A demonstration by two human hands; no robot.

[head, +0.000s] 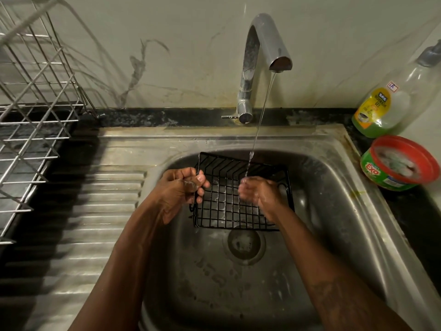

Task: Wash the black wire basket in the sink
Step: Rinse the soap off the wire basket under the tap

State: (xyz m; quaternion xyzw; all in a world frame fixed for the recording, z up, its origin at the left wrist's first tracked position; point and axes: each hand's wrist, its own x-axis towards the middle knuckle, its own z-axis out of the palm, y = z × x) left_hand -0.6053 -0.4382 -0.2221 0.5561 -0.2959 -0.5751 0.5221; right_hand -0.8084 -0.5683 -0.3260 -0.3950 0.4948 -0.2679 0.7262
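Two hands are in the steel sink (334, 149): the left hand (183, 188) grips the left rim of the black wire basket (224, 204), probably to steady it under the thin water stream (260, 120). The right hand (259, 192) is blurred below that water; whether it grips anything I cannot tell.

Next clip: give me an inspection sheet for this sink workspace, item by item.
Surface: steel sink, wet; ribbed drainboard on its left.
Job's things: black wire basket held tilted in the basin; tap running, its stream falling into the basket.
Clutter: dish gel bottle and red-rimmed EXO tub on the counter at right.
Hands: left hand grips the basket's left edge; right hand inside the basket under the stream, blurred, grip unclear.
Cables: nothing seen.
Surroundings: wire dish rack at left; marbled wall behind.
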